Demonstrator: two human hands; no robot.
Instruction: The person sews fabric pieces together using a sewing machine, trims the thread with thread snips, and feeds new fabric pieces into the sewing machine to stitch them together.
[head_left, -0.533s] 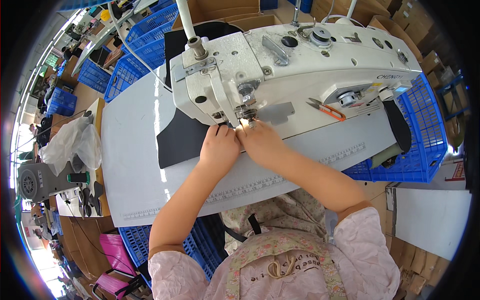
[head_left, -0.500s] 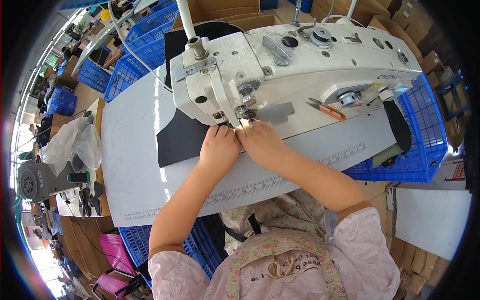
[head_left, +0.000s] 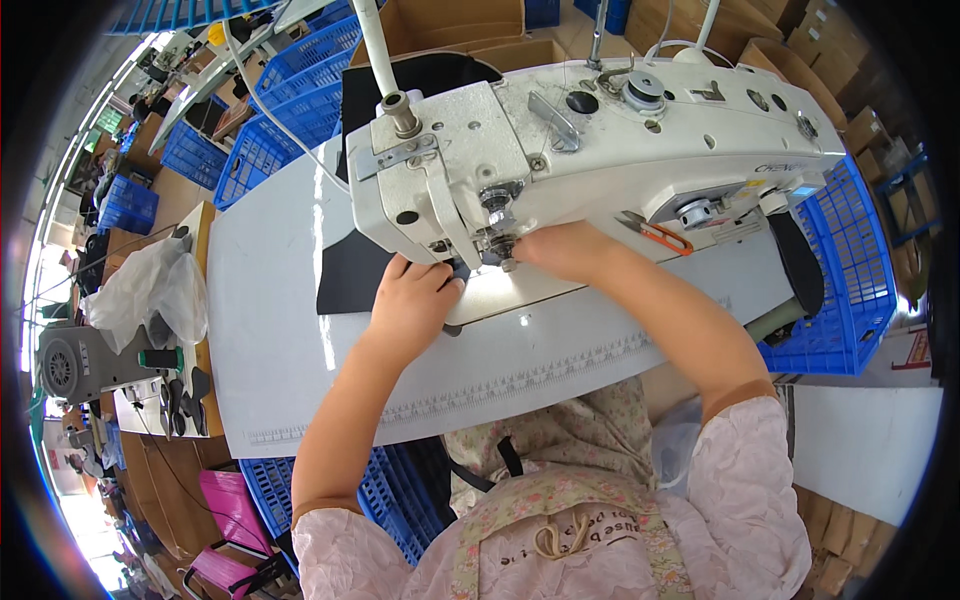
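Note:
A white sewing machine (head_left: pixel 600 130) stands across the table, its lamp lighting the needle area. A flat dark fabric piece (head_left: pixel 350 268) lies to the left of the needle, partly under the machine head. My left hand (head_left: pixel 412 305) is closed on the fabric's near right part, fingers curled and thumb beside them. My right hand (head_left: pixel 560 250) is just right of the needle bar (head_left: pixel 500 240), fingers bent together; its fingertips are partly hidden by the presser parts, and what they hold does not show.
Orange-handled thread snips (head_left: pixel 660 236) lie on the machine bed behind my right forearm. A printed ruler scale (head_left: pixel 500 382) runs along the near part of the white table (head_left: pixel 260 300). Blue crates (head_left: pixel 845 270) stand at right and far left. A plastic bag (head_left: pixel 150 290) lies on the left-hand table.
My right hand has moved away from my left, rightward and up to beside the needle. My left hand has shifted slightly left and down. The dark fabric shows less in front of the machine.

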